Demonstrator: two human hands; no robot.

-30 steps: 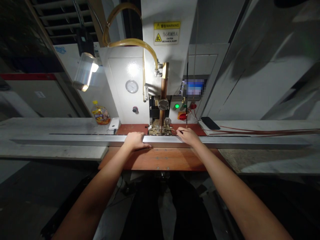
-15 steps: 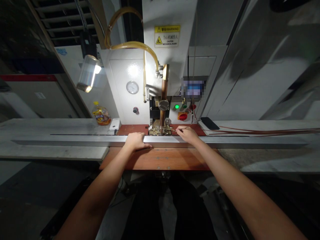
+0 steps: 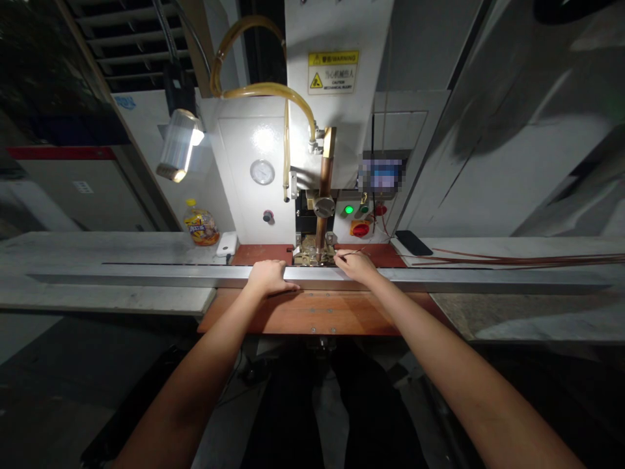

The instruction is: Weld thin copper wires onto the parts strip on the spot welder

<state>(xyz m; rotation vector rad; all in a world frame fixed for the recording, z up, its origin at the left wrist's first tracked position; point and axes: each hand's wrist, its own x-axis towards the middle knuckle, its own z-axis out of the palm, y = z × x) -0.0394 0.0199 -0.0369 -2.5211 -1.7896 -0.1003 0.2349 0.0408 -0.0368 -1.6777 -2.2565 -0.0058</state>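
A long silver metal bar lies across the red-brown work plate in front of the machine. My left hand grips the bar left of the copper electrode, fingers over its top and thumb along its near side. On the other side of the electrode, my right hand pinches a thin copper-coloured rod above the bar. The rod's tip near the small metal fixture is too small to make out.
Behind the bar on the left stand a bottle and a white box. A black phone and several long copper rods lie on the right. A lamp hangs at the upper left.
My right hand has moved left, closer to the electrode, with the thin rod. My left hand keeps its hold on the bar. The whole view has shifted slightly.
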